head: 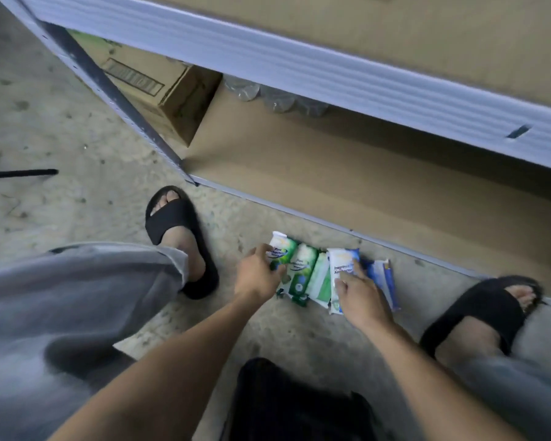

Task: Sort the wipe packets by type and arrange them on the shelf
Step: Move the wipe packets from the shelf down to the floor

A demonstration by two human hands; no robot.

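I'm gripping green-white plastic wipe packet in left hand, blue-white packet in right hand (before grey shelf); overlap risking mix-up.

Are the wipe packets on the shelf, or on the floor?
On the floor: the wipe packets lie in a row in front of the bottom shelf, not on it.

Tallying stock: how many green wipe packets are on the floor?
3 in a row: first green packet in the left hand, second green packet beside it, paler third green packet against the blue packet the right hand holds. More may be hidden.
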